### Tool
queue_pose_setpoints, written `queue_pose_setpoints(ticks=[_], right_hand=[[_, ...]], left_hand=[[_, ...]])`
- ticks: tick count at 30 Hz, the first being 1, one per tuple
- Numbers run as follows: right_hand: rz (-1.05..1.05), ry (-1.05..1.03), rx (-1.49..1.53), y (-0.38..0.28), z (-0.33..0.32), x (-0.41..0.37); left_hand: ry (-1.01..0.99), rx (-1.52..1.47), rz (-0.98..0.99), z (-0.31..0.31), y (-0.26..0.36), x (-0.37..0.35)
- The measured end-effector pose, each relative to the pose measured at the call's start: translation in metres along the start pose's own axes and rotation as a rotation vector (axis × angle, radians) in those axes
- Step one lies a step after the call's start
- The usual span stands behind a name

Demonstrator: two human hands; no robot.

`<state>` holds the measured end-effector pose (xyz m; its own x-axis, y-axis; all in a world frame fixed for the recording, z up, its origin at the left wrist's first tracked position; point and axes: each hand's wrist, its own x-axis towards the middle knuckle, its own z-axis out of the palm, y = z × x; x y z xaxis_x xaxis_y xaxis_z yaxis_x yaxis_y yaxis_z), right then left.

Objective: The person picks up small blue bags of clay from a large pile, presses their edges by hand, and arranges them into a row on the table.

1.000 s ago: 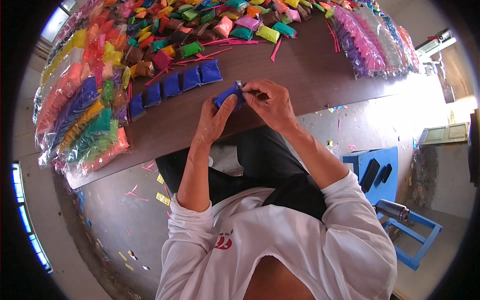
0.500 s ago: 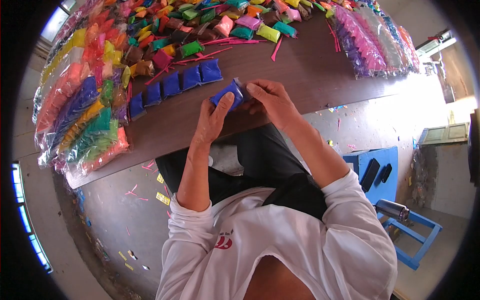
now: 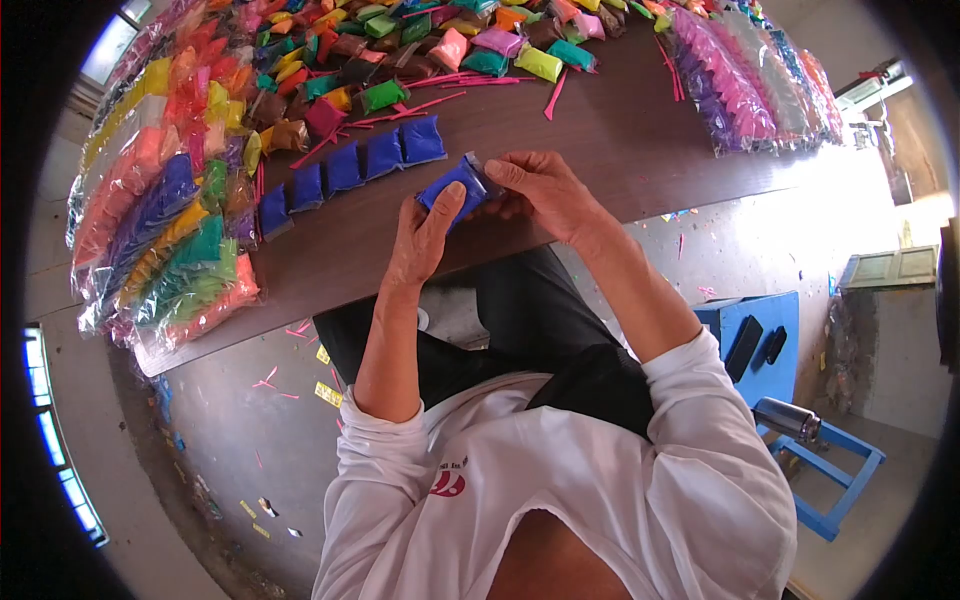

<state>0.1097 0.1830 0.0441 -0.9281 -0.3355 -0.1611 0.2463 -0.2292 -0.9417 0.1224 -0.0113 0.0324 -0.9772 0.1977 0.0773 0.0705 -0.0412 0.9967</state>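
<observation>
A small blue packet in clear plastic is held over the table's front edge. My left hand is closed round its left side, thumb lying on top. My right hand pinches the clear end of the same packet between thumb and fingers; some of those fingertips are hidden. To the left of my hands, a slanting row of several like blue packets lies on the brown table.
Bundles of bagged packets cover the table's left end, and more bundles lie at the right. Loose colored packets and pink strips lie at the back. A steel flask is by a blue stool.
My right hand has shifted very slightly, still pinching the packet's end. The packet has tilted a little in my left hand; the row of blue packets has not moved.
</observation>
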Motion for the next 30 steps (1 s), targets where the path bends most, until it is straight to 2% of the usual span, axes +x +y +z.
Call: queue_pose_setpoints(ticks=[9,12,18,21,24,27,30], right_hand=[[-0.015,-0.005,-0.040,0.000,-0.003,0.001],[0.002,-0.030,-0.134,-0.008,-0.003,0.000],[-0.091,-0.038,-0.407,-0.016,-0.004,0.006],[-0.252,-0.032,-0.563,-0.016,-0.005,0.011],[-0.181,-0.084,-0.599,-0.022,-0.004,0.014],[-0.274,-0.134,-0.604,-0.019,-0.006,0.023],[-0.260,-0.162,-0.650,-0.024,-0.005,0.027]], left_hand=[[-0.029,-0.016,0.004,-0.002,-0.001,0.001],[-0.026,-0.018,-0.001,-0.002,-0.001,0.001],[-0.020,-0.033,0.004,0.000,-0.001,0.000],[-0.031,-0.031,0.005,0.000,-0.001,0.001],[-0.026,-0.022,-0.003,-0.001,-0.002,0.001],[-0.043,-0.021,-0.004,-0.003,-0.003,0.001],[-0.068,-0.048,-0.019,-0.005,-0.004,0.002]])
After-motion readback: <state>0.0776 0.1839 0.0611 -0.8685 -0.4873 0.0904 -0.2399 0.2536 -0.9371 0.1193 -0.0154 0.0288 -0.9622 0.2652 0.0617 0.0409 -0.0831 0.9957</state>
